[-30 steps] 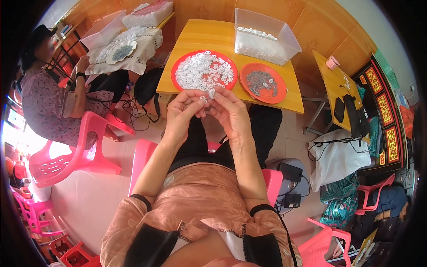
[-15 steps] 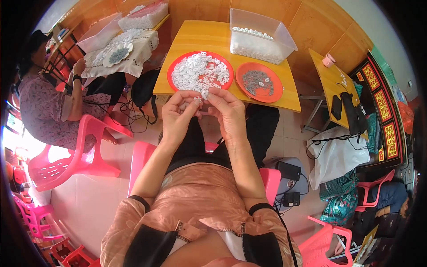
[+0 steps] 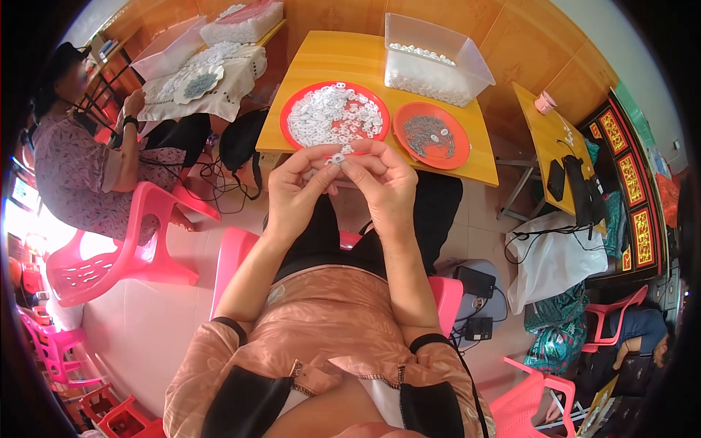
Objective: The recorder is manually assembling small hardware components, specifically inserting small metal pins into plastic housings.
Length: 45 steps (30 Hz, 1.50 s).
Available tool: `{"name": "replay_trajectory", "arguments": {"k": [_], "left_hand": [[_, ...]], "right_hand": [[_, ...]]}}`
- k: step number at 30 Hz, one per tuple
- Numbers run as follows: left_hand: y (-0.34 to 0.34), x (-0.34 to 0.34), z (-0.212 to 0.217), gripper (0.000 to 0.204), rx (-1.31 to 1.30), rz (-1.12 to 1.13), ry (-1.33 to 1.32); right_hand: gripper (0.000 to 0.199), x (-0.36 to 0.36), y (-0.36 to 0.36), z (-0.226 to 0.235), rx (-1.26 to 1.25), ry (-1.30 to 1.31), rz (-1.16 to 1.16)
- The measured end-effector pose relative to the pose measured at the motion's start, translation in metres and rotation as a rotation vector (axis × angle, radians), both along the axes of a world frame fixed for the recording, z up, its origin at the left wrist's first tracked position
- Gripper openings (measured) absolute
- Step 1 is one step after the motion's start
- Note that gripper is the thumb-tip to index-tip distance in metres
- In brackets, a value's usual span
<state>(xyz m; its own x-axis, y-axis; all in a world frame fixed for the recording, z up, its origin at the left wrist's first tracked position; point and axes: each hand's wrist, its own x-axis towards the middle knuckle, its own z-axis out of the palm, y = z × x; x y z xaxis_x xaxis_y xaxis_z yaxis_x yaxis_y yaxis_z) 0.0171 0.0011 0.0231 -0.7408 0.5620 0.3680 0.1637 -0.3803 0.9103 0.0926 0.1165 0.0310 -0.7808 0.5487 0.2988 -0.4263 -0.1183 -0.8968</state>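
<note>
Between my fingertips sits a small white plastic piece (image 3: pixel 337 158). My left hand (image 3: pixel 298 186) pinches it from one side, thumb and forefinger closed. From the other side my right hand (image 3: pixel 383 182) also pinches it, its thumb meeting the left one. Both hands are above my lap, just in front of the table's near edge. Beyond them is a red plate (image 3: pixel 287 102) heaped with small white plastic pieces (image 3: pixel 314 120). To its right an orange plate (image 3: pixel 456 157) holds thin grey metal parts (image 3: pixel 422 133) and a few white pieces.
A clear plastic bin (image 3: pixel 475 66) of white pieces stands at the back of the yellow table (image 3: pixel 321 55). On the left a co-worker (image 3: pixel 102 168) sits by another table with a cloth and bins. A side table (image 3: pixel 540 142) stands at right, and cables lie near pink chairs.
My right hand has turned, bringing its thumb down close to the left thumb. The white piece has tipped between my fingertips. The co-worker's hand has lifted slightly.
</note>
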Motion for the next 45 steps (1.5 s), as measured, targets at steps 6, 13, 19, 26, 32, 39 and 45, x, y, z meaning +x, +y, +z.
{"name": "replay_trajectory", "arguments": {"k": [6,13,19,26,32,39,45], "left_hand": [[-0.008,-0.003,0.0,0.024,-0.005,-0.049,-0.077],[-0.008,-0.007,0.006,0.025,-0.081,-0.035,-0.184],[-0.005,-0.006,0.005,0.023,-0.02,-0.095,-0.2],[-0.006,-0.005,0.004,0.023,-0.012,-0.105,-0.175],[-0.008,-0.006,0.003,0.023,-0.018,-0.111,-0.164],[-0.007,-0.008,0.004,0.024,-0.028,-0.092,-0.172],[-0.007,-0.007,0.005,0.024,-0.041,-0.086,-0.18]], "right_hand": [[0.017,0.006,-0.007,0.011,0.057,-0.016,-0.042],[0.012,0.096,-0.023,0.07,0.572,0.473,-0.054],[0.044,0.122,-0.04,0.082,0.333,0.6,0.427],[0.036,0.113,-0.03,0.08,0.164,0.681,0.727],[0.031,0.12,-0.039,0.082,0.051,0.627,0.65],[0.035,0.114,-0.04,0.084,0.015,0.65,0.692],[0.036,0.118,-0.037,0.081,-0.008,0.636,0.737]]}}
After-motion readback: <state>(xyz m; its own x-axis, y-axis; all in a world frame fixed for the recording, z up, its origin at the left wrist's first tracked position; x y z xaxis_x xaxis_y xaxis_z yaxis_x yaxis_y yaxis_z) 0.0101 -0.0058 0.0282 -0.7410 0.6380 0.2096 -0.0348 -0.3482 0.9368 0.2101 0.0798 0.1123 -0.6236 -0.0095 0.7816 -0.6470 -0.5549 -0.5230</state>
